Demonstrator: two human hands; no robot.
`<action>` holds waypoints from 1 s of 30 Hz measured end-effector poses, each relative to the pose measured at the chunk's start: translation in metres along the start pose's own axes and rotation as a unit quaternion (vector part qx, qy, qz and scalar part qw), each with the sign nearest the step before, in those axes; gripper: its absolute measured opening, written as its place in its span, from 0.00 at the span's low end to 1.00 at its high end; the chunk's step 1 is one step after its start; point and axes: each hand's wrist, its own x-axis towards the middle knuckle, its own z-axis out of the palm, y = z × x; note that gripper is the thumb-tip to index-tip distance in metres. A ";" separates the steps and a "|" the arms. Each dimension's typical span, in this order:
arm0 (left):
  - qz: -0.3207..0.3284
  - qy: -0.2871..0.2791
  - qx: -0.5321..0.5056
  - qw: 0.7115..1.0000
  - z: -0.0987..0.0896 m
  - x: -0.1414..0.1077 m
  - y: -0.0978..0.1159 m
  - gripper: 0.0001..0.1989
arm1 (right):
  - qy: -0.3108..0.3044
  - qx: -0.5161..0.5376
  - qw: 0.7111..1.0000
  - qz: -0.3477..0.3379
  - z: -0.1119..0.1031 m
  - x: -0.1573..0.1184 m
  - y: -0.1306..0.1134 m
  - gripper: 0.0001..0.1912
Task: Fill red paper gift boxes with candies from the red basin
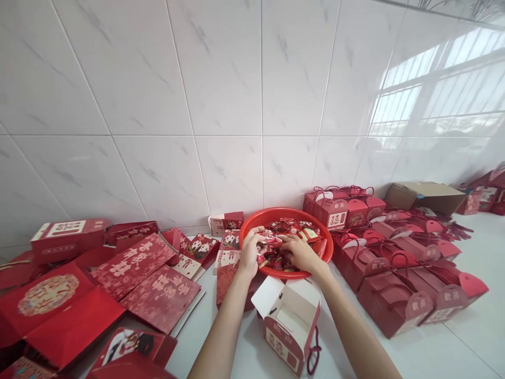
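Note:
A round red plastic basin (326, 231) holds a heap of wrapped candies (286, 227), mostly in red wrappers. At its left side my left hand (251, 251) is closed, with fingers curled around red wrapped candies (270, 238). My right hand (303, 253) reaches over the front right of the basin. Its fingers are bent down among the candies, and the fingertips are partly hidden. Between my forearms stands an open red and white gift box (290, 326), flaps spread, with a dark red cord handle at its right.
Closed red gift boxes (398, 295) with cord handles stand in rows on the right. Behind them is a cardboard box (426, 192). Flat red gift bags (158, 295) and boxes are piled on the left. A white tiled wall (229, 105) rises behind the white surface (453, 347).

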 end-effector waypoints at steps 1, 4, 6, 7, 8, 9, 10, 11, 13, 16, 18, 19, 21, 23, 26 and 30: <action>-0.002 0.000 -0.011 1.000 0.000 0.000 0.001 0.13 | 0.034 0.055 0.998 -0.004 -0.001 0.000 0.001 0.18; -0.014 0.011 -0.040 0.999 -0.002 0.001 0.002 0.15 | 0.145 0.255 0.956 0.024 -0.009 -0.005 0.004 0.13; -0.020 0.019 -0.047 0.999 -0.003 0.001 0.003 0.15 | 0.169 0.328 0.928 0.054 -0.019 -0.012 0.005 0.15; -0.024 0.021 -0.046 0.998 -0.003 0.001 0.005 0.16 | 0.167 0.351 0.919 0.060 -0.025 -0.018 0.003 0.17; -0.029 0.019 -0.042 0.999 -0.003 0.000 0.006 0.17 | 0.159 0.372 0.912 0.060 -0.031 -0.025 0.001 0.19; -0.033 0.017 -0.039 0.999 -0.002 -0.002 0.009 0.18 | 0.150 0.397 0.904 0.058 -0.039 -0.032 -0.003 0.20; -0.036 0.011 -0.033 0.999 -0.002 -0.004 0.012 0.18 | 0.138 0.413 0.899 0.049 -0.046 -0.040 -0.009 0.20; -0.038 0.001 -0.028 0.999 -0.001 -0.006 0.016 0.19 | 0.116 0.417 0.901 0.038 -0.053 -0.047 -0.015 0.20; -0.039 -0.036 -0.014 0.998 -0.001 -0.013 0.026 0.20 | 0.061 0.410 0.910 0.010 -0.066 -0.060 -0.029 0.19; -0.046 -0.132 0.025 0.990 0.000 -0.025 0.043 0.22 | 0.033 0.406 0.913 -0.015 -0.081 -0.075 -0.049 0.15; -0.060 -0.205 0.073 0.974 0.000 -0.035 0.053 0.23 | 0.073 0.399 0.914 -0.012 -0.088 -0.082 -0.056 0.15; -0.070 -0.240 0.105 0.963 0.001 -0.040 0.057 0.23 | 0.099 0.392 0.915 -0.010 -0.091 -0.085 -0.058 0.15; -0.089 -0.300 0.167 0.935 0.003 -0.050 0.062 0.22 | 0.133 0.381 0.915 -0.011 -0.096 -0.091 -0.060 0.16; -0.094 -0.340 0.207 0.913 0.007 -0.060 0.062 0.20 | 0.142 0.371 0.917 -0.018 -0.099 -0.094 -0.060 0.17; -0.088 -0.355 0.207 0.907 0.014 -0.069 0.058 0.15 | 0.130 0.353 0.926 -0.032 -0.102 -0.097 -0.060 0.15; -0.123 -0.358 0.180 0.908 0.021 -0.074 0.050 0.12 | 0.134 0.333 0.933 -0.035 -0.101 -0.096 -0.059 0.14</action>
